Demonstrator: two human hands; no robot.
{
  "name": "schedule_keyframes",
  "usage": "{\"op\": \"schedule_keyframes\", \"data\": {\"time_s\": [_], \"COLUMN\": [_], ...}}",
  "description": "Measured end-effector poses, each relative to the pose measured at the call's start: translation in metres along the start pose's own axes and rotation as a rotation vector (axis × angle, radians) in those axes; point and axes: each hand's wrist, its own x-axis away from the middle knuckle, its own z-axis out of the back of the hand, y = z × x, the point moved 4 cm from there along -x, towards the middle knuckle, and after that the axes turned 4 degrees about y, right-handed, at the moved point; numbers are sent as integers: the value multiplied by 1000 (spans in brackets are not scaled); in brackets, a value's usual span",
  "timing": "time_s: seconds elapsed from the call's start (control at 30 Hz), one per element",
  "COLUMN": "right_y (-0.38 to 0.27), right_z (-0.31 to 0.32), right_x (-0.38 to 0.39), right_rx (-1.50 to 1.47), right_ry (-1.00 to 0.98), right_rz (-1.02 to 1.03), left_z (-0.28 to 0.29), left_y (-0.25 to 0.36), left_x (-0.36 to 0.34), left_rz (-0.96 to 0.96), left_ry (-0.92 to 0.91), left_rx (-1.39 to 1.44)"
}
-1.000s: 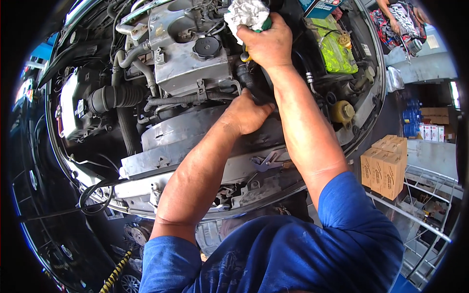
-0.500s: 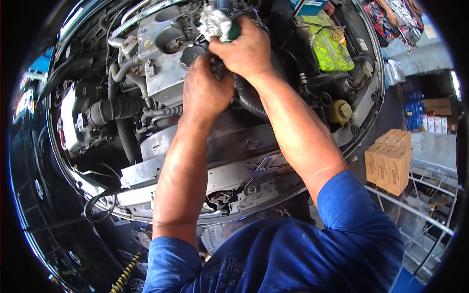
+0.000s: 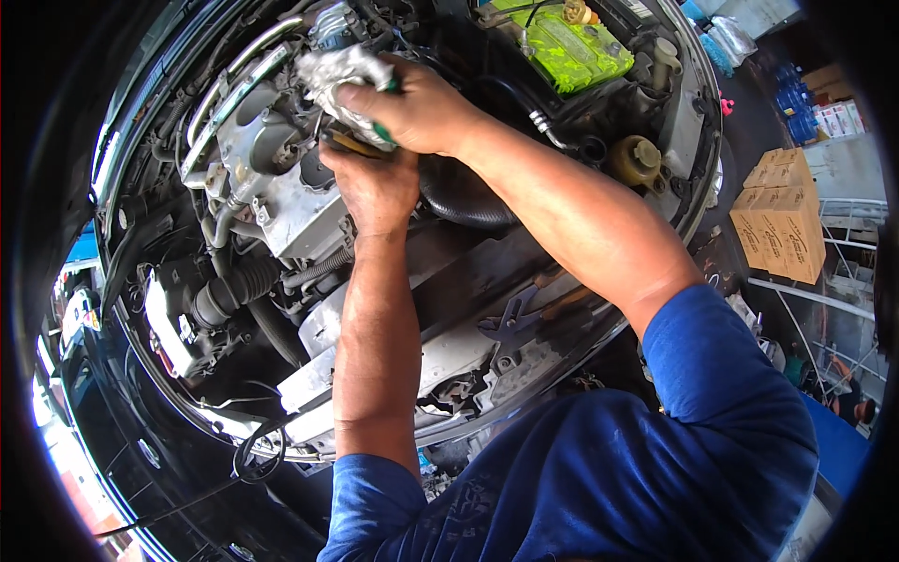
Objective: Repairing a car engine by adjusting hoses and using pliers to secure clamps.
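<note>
Both of my hands are over the engine, close together beside its grey cover (image 3: 295, 211). My right hand (image 3: 421, 108) is closed around a crumpled whitish rag (image 3: 342, 80), with bits of green showing at its fingers. Just below it, my left hand (image 3: 375, 187) is closed on a thin dark piece with a yellow edge (image 3: 354, 143); its kind is not clear. The rag is touching or very near the left hand's fingertips, and it hides whatever lies beneath. Blur softens the rag's outline.
A bright yellow-green battery (image 3: 571, 51) sits to the right, with a yellowish reservoir cap (image 3: 637, 159) below it. Pliers with blue-grey jaws (image 3: 510, 318) lie on the front panel. Cardboard boxes (image 3: 777, 220) stand on a white rack at the right. A black hose (image 3: 468, 201) runs under my right forearm.
The view has turned, and the engine bay appears tilted. Both hands have shifted left in the picture with the rag. The yellow-edged piece now shows in my left hand.
</note>
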Motion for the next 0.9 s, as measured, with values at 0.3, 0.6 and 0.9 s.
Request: {"op": "schedule_keyframes", "data": {"time_s": [0.3,0.6,0.9], "right_y": [-4,9,-4], "right_z": [14,2,53], "right_x": [-1,-6,-11], "right_rx": [-248,-36,467], "right_ry": [3,160,330], "right_rz": [-22,31,116], "left_z": [21,26,17], "left_y": [-12,-13,8], "left_x": [-6,-24,-26], "left_rz": [40,87,31], "left_ry": [25,-43,-140], "left_rx": [2,285,299]}}
